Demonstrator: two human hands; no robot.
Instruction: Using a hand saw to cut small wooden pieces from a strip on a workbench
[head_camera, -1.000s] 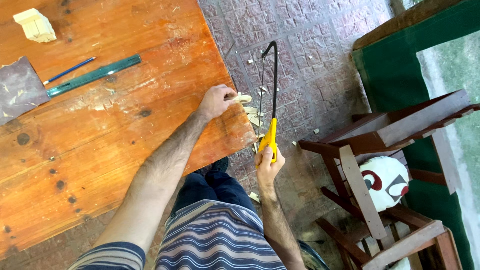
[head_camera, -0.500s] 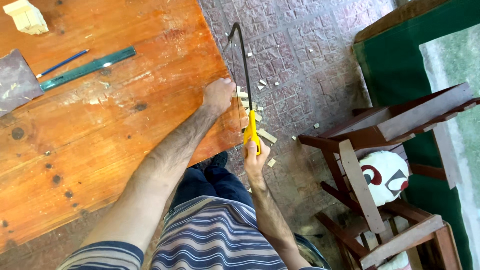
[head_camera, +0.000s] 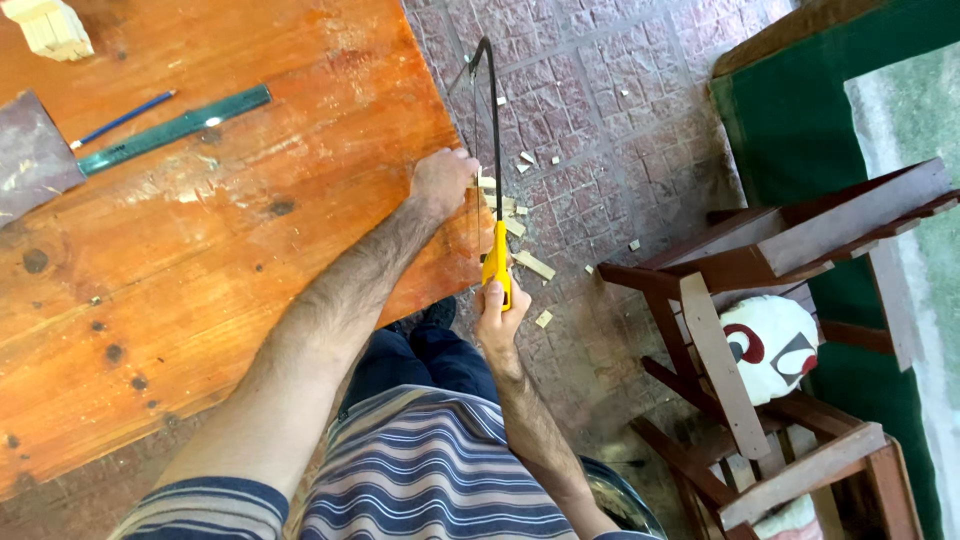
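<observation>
My right hand (head_camera: 497, 315) grips the yellow handle of a black-framed saw (head_camera: 492, 130) that runs along the right edge of the wooden table (head_camera: 230, 230). My left hand (head_camera: 443, 182) is closed over a small pale wood piece (head_camera: 487, 184) at that table edge, right beside the saw blade. Pale wood offcuts (head_camera: 533, 264) lie on the brick floor below the edge.
A green ruler (head_camera: 172, 130), a blue pencil (head_camera: 120, 120), a sheet of sandpaper (head_camera: 35, 160) and a pale wood block (head_camera: 50, 28) lie on the table's left part. A dark wooden chair (head_camera: 770, 290) with a white cushion (head_camera: 775, 345) stands to the right.
The saw has travelled back and forth along the table edge; my right hand now sits a little lower. My left hand stays on the wood piece.
</observation>
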